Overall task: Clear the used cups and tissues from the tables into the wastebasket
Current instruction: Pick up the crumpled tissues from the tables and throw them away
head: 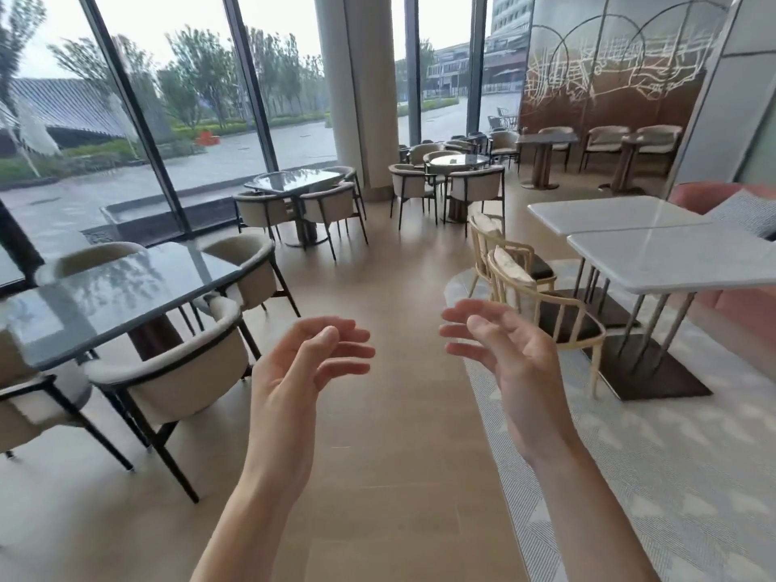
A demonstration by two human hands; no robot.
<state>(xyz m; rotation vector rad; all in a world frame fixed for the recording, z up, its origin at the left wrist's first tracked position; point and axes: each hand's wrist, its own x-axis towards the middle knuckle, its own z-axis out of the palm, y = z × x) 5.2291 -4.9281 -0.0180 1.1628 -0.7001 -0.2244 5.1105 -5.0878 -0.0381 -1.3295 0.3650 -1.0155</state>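
Between the rows of tables, both hands are raised over the bare floor aisle point(390, 413) with nothing in them. On the left stand dark glass tables point(126, 287) ringed by padded chairs point(176, 371); on the right, two white tables point(680, 254) sit on a pale rug point(672, 455) with cane chairs point(541, 304) drawn close. Farther back is a round table point(457, 160) that carries a small dark object, too small to identify.

No cups or tissues show on any near tabletop, and no wastebasket is in view, so I cannot tell where the task's things are; there is no container here to report on.

The main risk, as I judge it, is missed litter: the glass tops reflect trees and sky strongly, so a clear cup or a white tissue could pass unseen, and a tissue on white marble would blend in too. Chairs crowd the aisle on both sides, and a hip or foot could catch a leg or the rug edge while walking with eyes on the tables. Carrying several cups at once without a bin nearby could spill dregs on the floor.

The left hand point(302, 367) has its palm turned inward, fingers loosely curved and slightly spread, touching nothing. The right hand point(508, 354) mirrors it, fingers relaxed and apart.
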